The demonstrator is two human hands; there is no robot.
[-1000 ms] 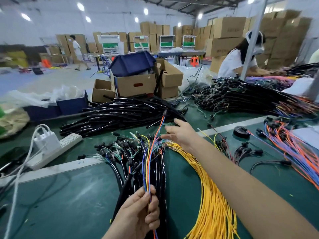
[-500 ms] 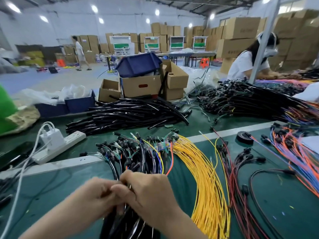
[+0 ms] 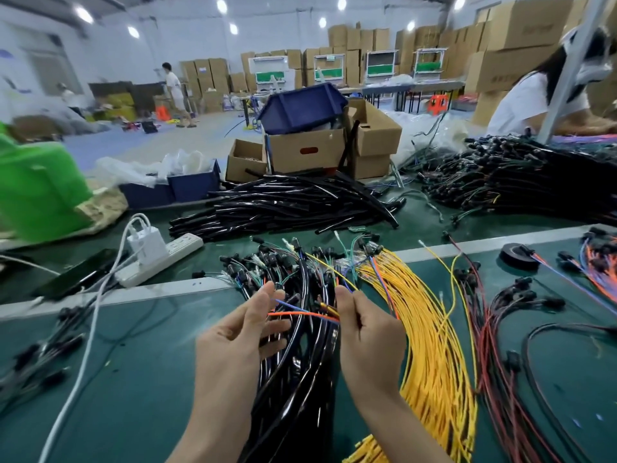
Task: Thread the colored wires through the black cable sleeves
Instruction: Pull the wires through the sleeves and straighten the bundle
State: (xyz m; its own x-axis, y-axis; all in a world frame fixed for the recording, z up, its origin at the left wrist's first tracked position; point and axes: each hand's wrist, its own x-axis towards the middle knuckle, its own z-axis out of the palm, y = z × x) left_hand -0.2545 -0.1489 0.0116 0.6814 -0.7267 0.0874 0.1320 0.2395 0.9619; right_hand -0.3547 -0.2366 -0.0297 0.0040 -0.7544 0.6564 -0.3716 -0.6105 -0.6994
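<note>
The wires (image 3: 300, 315), orange and blue, are stretching level across mid-view just above the bundle of black sleeves (image 3: 300, 389) lying on the table (image 3: 133, 379). The right hand (image 3: 365, 339) is pinching them at their 3 o'clock end, while the left hand (image 3: 238, 335) is hanging loosely spread at their 9 o'clock tips, gripping nothing I can make out. Those free tips are splaying apart, so they are likely to miss or snag a sleeve mouth unless squeezed together, and the yellow wires (image 3: 430, 345) crowding in at 3 o'clock are risking getting dragged along.
</note>
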